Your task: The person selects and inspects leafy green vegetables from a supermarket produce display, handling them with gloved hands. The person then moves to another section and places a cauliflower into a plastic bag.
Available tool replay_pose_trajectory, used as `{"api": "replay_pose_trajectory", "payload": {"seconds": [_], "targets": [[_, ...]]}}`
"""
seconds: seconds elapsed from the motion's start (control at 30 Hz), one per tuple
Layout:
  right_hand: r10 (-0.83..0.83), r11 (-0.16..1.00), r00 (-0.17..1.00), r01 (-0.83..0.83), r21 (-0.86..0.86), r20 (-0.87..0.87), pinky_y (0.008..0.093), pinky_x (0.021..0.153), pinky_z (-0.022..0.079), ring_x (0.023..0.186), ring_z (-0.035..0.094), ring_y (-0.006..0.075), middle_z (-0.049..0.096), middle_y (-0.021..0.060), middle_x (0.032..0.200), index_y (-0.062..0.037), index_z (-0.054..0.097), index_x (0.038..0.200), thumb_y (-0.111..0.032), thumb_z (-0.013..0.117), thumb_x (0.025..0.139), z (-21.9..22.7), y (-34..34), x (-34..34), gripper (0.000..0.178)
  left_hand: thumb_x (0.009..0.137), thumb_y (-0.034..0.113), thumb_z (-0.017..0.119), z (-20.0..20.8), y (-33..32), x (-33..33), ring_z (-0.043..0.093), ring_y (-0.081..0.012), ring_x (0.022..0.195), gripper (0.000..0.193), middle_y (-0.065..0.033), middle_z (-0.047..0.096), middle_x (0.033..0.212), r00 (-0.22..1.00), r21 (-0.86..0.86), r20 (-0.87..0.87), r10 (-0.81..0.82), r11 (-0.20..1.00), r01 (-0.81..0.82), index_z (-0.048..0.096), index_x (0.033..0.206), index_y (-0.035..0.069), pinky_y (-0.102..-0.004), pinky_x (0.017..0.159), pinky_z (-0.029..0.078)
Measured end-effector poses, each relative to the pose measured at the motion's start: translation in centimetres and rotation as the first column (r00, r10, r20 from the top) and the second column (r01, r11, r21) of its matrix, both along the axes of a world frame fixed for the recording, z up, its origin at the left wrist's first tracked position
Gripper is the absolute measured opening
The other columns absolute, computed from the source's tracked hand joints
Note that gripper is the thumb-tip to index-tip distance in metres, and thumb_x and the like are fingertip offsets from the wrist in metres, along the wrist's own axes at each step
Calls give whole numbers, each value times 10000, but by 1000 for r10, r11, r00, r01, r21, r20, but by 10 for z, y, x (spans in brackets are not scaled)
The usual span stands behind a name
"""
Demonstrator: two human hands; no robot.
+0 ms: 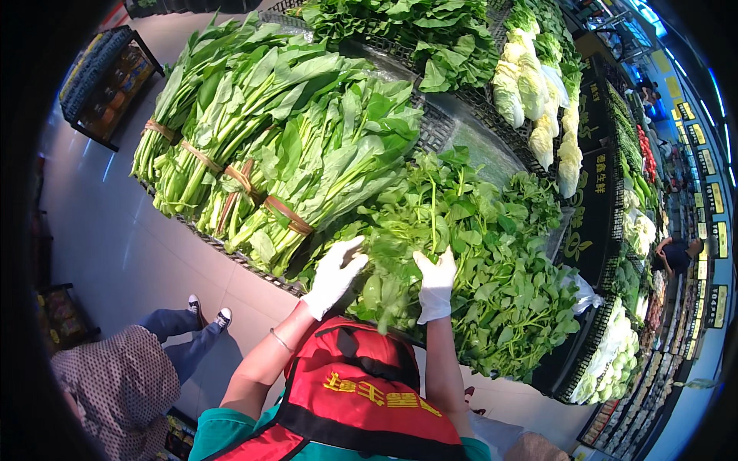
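Note:
My left hand [336,278], in a white glove, is over the near edge of a heap of loose leafy greens [492,253]. Its thumb and fingers are apart, with nothing plainly between them. My right hand [436,286], gloved the same way, rests against the heap with its thumb and fingertips spread among the leaves. Between the two hands, some greens [392,280] are smeared by motion. Left of the heap lie several big bunches of long-stemmed leafy greens [307,169], tied with brown bands [286,215].
Napa cabbages [530,84] lie at the back right, with more greens [430,34] behind. A black crate edge [238,257] borders the display. A person in jeans [173,338] stands at the left. Vegetable shelves [638,223] line the right, beside a clear plastic bag [584,293].

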State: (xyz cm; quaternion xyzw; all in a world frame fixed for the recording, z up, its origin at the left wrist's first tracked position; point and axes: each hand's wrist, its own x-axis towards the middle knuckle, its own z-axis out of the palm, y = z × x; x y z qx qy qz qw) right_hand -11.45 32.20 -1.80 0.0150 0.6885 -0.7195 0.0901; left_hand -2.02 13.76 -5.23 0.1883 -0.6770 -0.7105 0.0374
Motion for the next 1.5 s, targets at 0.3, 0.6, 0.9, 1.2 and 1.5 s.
{"api": "replay_pose_trajectory", "payload": {"seconds": [0.3,0.6,0.9,1.2,1.5], "targets": [[-5,979,958,63,-191,288,255,800,541,904,668,156,685,83,1055,0,581,1230,-20,636,877,47,-8,17,358,924,72,635,18,23,-43,610,-143,1068,492,-52,592,1253,996,812,47,-72,584,4,457,1382,48,-302,938,519],[60,943,972,19,-332,228,249,815,538,919,667,129,699,110,1075,75,570,1270,-84,582,916,64,4,10,389,889,85,697,-20,-21,-15,616,-103,968,420,-38,662,1164,965,266,255,-67,964,-3,585,1292,45,-253,883,485],[-36,924,988,90,-371,151,269,781,546,867,667,199,632,151,1068,77,421,1349,12,554,936,67,1,-8,439,786,-33,695,-29,-24,12,528,-240,1200,573,-158,548,1320,995,-39,-45,-92,995,90,547,1333,56,-328,1026,408],[-62,952,994,86,-294,92,249,872,518,969,626,147,609,110,1122,47,489,1294,-32,526,985,97,9,-7,322,809,22,672,81,-21,14,445,-302,1321,617,-151,454,1440,968,-513,-142,-206,852,106,518,1397,121,-385,1118,341],[51,962,993,-20,-273,107,271,841,523,900,630,143,637,79,1023,35,564,1247,8,571,941,81,-27,15,307,829,112,758,86,30,-19,589,-106,948,476,-29,636,1054,985,367,-29,-171,915,170,555,1249,16,-253,866,476]]}}
